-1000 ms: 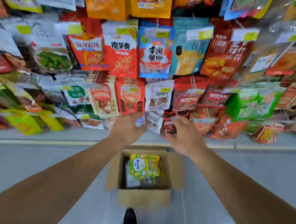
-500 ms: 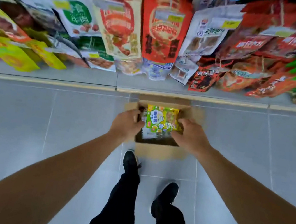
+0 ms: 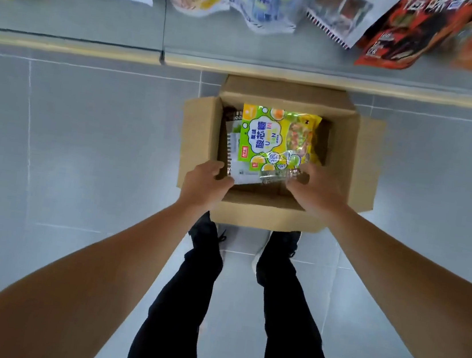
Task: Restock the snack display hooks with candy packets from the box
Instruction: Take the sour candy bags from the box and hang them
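An open cardboard box (image 3: 362,168) stands on the floor by the display's base. A green and yellow candy packet (image 3: 276,137) lies on top inside it, over several paler packets (image 3: 234,151). My left hand (image 3: 205,185) is at the box's near left corner, fingers curled round the edge of the packets. My right hand (image 3: 312,190) reaches in at the near right and pinches the clear lower edge of the candy packet. The tips of both hands are partly hidden among the packets.
Hanging snack packets (image 3: 398,29) fill the top of the view above a grey base ledge (image 3: 95,49). My black-trousered legs and shoes (image 3: 206,235) stand right behind the box. Grey tiled floor (image 3: 83,143) spreads to both sides.
Both hands came down from the hanging packets to the box and now reach inside it. The view tipped down and closer to the box.
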Tool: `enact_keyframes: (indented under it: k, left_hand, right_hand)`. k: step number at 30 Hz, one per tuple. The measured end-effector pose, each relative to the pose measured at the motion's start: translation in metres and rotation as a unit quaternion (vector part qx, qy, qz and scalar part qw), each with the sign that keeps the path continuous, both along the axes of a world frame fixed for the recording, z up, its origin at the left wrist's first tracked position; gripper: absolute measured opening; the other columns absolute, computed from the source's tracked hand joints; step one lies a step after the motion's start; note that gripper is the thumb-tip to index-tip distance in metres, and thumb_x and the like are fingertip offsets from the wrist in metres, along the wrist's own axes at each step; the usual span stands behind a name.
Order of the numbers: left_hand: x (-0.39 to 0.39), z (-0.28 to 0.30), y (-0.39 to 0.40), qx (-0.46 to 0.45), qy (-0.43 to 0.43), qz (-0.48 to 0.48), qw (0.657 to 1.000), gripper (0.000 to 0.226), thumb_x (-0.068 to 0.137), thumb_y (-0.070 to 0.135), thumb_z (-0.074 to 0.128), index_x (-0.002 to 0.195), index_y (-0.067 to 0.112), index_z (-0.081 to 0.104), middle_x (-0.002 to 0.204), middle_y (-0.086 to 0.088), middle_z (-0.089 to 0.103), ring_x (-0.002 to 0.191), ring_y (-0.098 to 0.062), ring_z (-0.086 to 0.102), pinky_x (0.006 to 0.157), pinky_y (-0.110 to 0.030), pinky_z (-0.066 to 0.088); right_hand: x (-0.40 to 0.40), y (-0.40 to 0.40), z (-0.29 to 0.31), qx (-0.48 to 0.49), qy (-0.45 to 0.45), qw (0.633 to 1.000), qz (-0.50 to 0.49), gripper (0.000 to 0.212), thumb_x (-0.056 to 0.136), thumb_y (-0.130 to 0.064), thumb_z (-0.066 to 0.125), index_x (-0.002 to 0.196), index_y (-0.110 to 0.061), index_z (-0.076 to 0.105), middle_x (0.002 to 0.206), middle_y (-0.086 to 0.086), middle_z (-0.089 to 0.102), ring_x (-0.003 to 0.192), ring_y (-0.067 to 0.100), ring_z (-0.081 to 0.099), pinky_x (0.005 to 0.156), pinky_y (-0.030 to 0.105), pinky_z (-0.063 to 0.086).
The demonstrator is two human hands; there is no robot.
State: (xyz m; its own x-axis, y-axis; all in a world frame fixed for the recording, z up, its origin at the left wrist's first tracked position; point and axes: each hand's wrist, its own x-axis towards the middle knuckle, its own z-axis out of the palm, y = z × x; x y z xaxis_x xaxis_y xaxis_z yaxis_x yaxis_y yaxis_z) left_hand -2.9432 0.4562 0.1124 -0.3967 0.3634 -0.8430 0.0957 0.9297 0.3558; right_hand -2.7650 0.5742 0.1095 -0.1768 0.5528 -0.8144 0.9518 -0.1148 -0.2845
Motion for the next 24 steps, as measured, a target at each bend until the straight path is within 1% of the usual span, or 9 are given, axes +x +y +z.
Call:
enact_keyframes:
  k: [2, 5, 8, 10, 12, 16, 18, 21, 24]
  left_hand:
    - [0.009, -0.052, 0.006, -0.007, 0.001, 0.020, 1.000, 0.048, 0.087, 0.024, 0.062, 0.134, 0.020, 0.056, 0.135, 0.001, 0.058, 0.123, -0.020, 0.054, 0.085, -0.022, 0.038]
    - [0.017, -0.120, 0.018, -0.005, 0.006, 0.040, 0.999, 0.048, 0.086, 0.023, 0.064, 0.134, 0.019, 0.057, 0.132, 0.001, 0.061, 0.118, -0.018, 0.057, 0.084, -0.021, 0.041]
    - [0.021, -0.188, 0.030, -0.002, 0.047, 0.060, 0.997, 0.045, 0.085, 0.027, 0.065, 0.129, 0.019, 0.059, 0.126, 0.002, 0.065, 0.114, -0.020, 0.060, 0.088, -0.025, 0.045]
    - [0.025, -0.230, 0.042, -0.002, 0.071, 0.072, 0.995, 0.040, 0.085, 0.029, 0.065, 0.124, 0.018, 0.060, 0.120, 0.001, 0.066, 0.110, -0.021, 0.061, 0.080, -0.024, 0.040]
    - [0.029, -0.258, 0.051, -0.002, 0.073, 0.091, 0.993, 0.034, 0.084, 0.029, 0.064, 0.116, 0.018, 0.061, 0.107, 0.000, 0.068, 0.101, -0.023, 0.062, 0.074, -0.025, 0.041]
    - [0.041, -0.289, 0.056, -0.008, 0.007, 0.187, 0.982, 0.015, 0.076, 0.027, 0.067, 0.089, 0.020, 0.064, 0.089, -0.002, 0.069, 0.086, -0.027, 0.068, 0.072, -0.038, 0.057]
    - [0.044, -0.290, 0.054, 0.001, -0.051, 0.314, 0.948, 0.007, 0.074, 0.020, 0.069, 0.077, 0.018, 0.063, 0.087, -0.007, 0.070, 0.088, -0.031, 0.071, 0.077, -0.045, 0.060]
    - [0.046, -0.274, 0.042, 0.014, -0.160, 0.506, 0.848, 0.006, 0.085, 0.009, 0.068, 0.086, 0.013, 0.064, 0.092, -0.009, 0.067, 0.093, -0.029, 0.068, 0.078, -0.039, 0.061]
    - [0.047, -0.253, 0.030, 0.054, -0.242, 0.572, 0.782, 0.010, 0.086, 0.013, 0.067, 0.096, 0.015, 0.064, 0.099, -0.008, 0.066, 0.102, -0.029, 0.066, 0.090, -0.042, 0.056]
  right_hand:
    - [0.008, 0.005, -0.053, -0.016, -0.010, 1.000, 0.001, 0.040, 0.092, -0.029, 0.060, 0.129, -0.014, 0.056, 0.113, 0.005, 0.060, 0.102, 0.022, 0.056, 0.078, 0.028, 0.039]
    - [0.023, 0.010, -0.123, -0.037, -0.024, 0.999, -0.016, 0.057, 0.090, -0.034, 0.061, 0.143, -0.019, 0.046, 0.136, 0.005, 0.054, 0.121, 0.025, 0.053, 0.090, 0.030, 0.040]
    - [0.034, 0.029, -0.187, -0.021, -0.026, 0.999, -0.042, 0.060, 0.085, -0.035, 0.066, 0.140, -0.021, 0.047, 0.131, 0.007, 0.058, 0.119, 0.029, 0.056, 0.086, 0.031, 0.042]
    - [0.039, 0.054, -0.226, 0.000, -0.023, 0.995, -0.101, 0.064, 0.085, -0.038, 0.068, 0.142, -0.022, 0.045, 0.136, 0.007, 0.056, 0.125, 0.030, 0.053, 0.089, 0.030, 0.041]
    - [0.038, 0.079, -0.258, 0.002, -0.027, 0.985, -0.172, 0.079, 0.083, -0.044, 0.069, 0.151, -0.022, 0.033, 0.151, 0.007, 0.043, 0.136, 0.028, 0.043, 0.102, 0.033, 0.037]
    - [0.032, 0.087, -0.306, -0.022, -0.041, 0.971, -0.235, 0.082, 0.069, -0.056, 0.072, 0.138, -0.019, 0.050, 0.135, 0.006, 0.057, 0.113, 0.026, 0.058, 0.085, 0.031, 0.044]
    - [0.029, 0.081, -0.309, -0.002, -0.039, 0.967, -0.253, 0.075, 0.073, -0.052, 0.075, 0.135, -0.016, 0.053, 0.130, 0.005, 0.059, 0.113, 0.026, 0.059, 0.084, 0.031, 0.045]
    - [0.033, 0.070, -0.291, -0.004, -0.026, 0.954, -0.298, 0.073, 0.068, -0.049, 0.082, 0.126, -0.012, 0.058, 0.118, 0.003, 0.063, 0.102, 0.022, 0.060, 0.083, 0.030, 0.047]
    - [0.039, 0.052, -0.267, -0.106, 0.005, 0.918, -0.382, 0.083, 0.050, -0.048, 0.092, 0.120, -0.016, 0.063, 0.115, 0.002, 0.068, 0.096, 0.021, 0.067, 0.082, 0.038, 0.056]
